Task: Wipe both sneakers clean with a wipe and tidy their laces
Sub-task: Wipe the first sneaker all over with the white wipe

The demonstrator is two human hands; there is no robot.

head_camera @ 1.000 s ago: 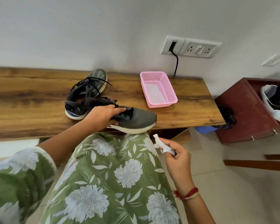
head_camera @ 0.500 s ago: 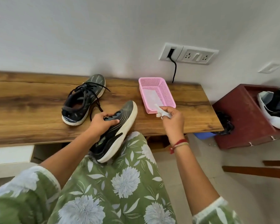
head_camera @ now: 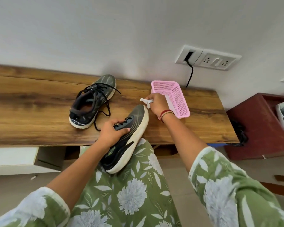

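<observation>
A dark grey sneaker with a white sole [head_camera: 131, 140] lies tilted on my lap, its toe reaching over the wooden bench [head_camera: 31, 108]. My left hand [head_camera: 112, 132] grips it at the tongue and laces. My right hand [head_camera: 157, 104] pinches a crumpled white wipe [head_camera: 146, 101] just above the toe of that sneaker. The second sneaker [head_camera: 92, 102] stands on the bench to the left, its black laces loose and trailing over the wood.
A pink mesh basket [head_camera: 179, 99] sits on the bench right behind my right hand. A black cable [head_camera: 190, 74] hangs from the wall socket. A dark red cabinet [head_camera: 259, 128] holding a white shoe stands at the right.
The held sneaker has swung from lying across the bench edge to pointing away on my lap. My right hand has risen with the wipe from my lap to the sneaker's toe.
</observation>
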